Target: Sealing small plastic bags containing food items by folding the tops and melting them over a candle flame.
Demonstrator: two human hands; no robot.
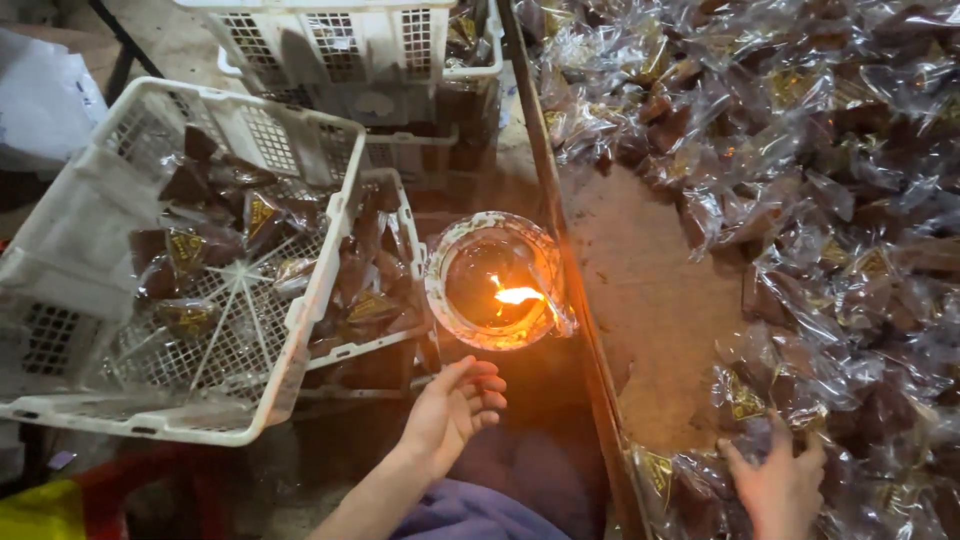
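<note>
**Hands at the flame bowl and the packet heap**

Head view, looking down. Dim, warm light from a small flame.

Left hand (pixel 455 408): hangs empty, palm partly turned in, fingers loosely curled and released, gripping nothing. It sits just below the round, shallow, wax-crusted bowl (pixel 495 281), near its lower rim but apart from it. Inside the bowl a small yellow-orange flame (pixel 517 295) burns above dark liquid.

Right hand (pixel 778 485): laid flat, fingers spread, on the near edge of the big heap of clear plastic packets holding dark brown pieces (pixel 800 150). Fingertips touch a clear packet with a yellow triangular label (pixel 745 400). The fingers press on the wrap rather than close around it; nothing lifted.

Heap fills the wide brown wooden tray (pixel 640 290), whose bare floor shows between the bowl side and the packets. A wooden edge board (pixel 560 230) runs between bowl and tray.

Left of the bowl: a white perforated plastic crate (pixel 160 420), tilted, holding a few packets of the same sort (pixel 215 240). It rests over a second white crate (pixel 400 215), also with packets in it. More white crates (pixel 350 40) are stacked at the top.

Bottom centre: blue-purple cloth (pixel 470 515) beside the left forearm.
</note>
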